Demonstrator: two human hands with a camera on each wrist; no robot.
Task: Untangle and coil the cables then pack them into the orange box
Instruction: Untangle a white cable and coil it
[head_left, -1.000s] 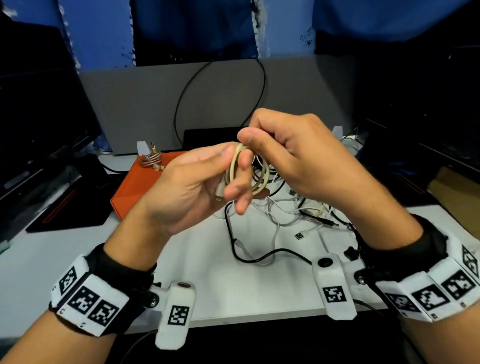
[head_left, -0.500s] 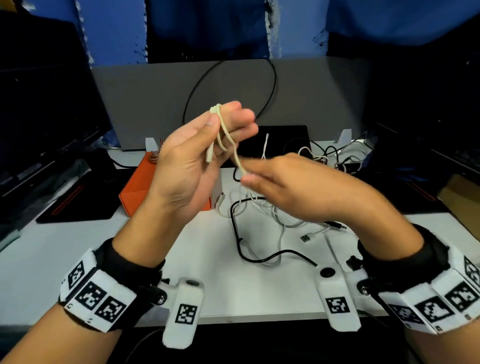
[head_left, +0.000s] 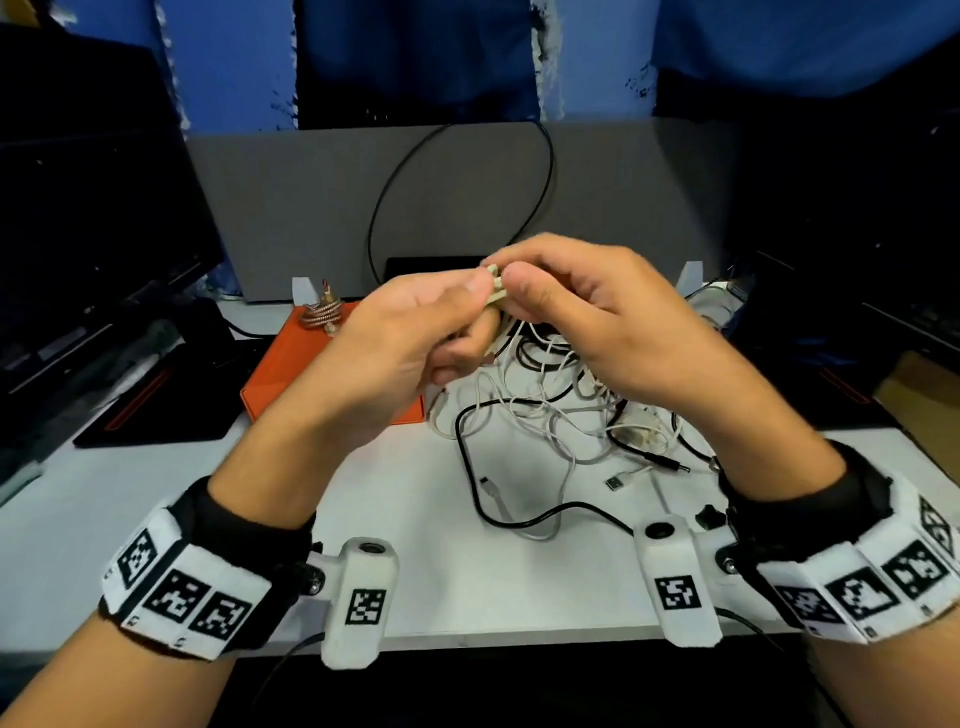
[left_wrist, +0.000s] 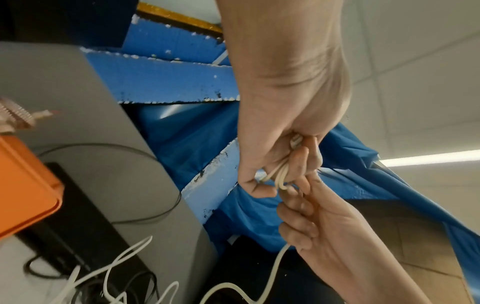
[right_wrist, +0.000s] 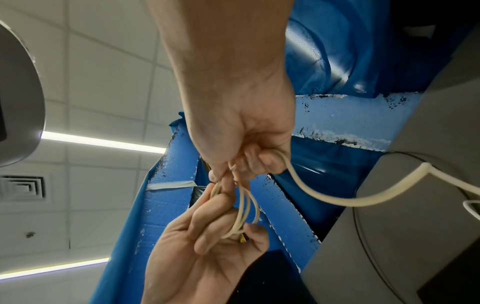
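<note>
Above a white surface (head_left: 426, 519), the left hand (head_left: 410, 353) grips a thin cream rubbery cable (right_wrist: 245, 207) in loops; the right hand (head_left: 587, 317) pinches its tail. Each wrap should probably match the last, kept taut, before going to the orange plastic box (head_left: 291, 374).

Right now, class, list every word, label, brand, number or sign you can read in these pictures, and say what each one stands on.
No readable words, brands or numbers in any view.
Left wristband: black-and-white square marker codes, patterns only, no letters.
Right wristband: the same kind of marker codes, no letters.
Two white camera mounts: one marker code each.
Orange box: no label visible.
Cream cable: no printing visible.
</note>
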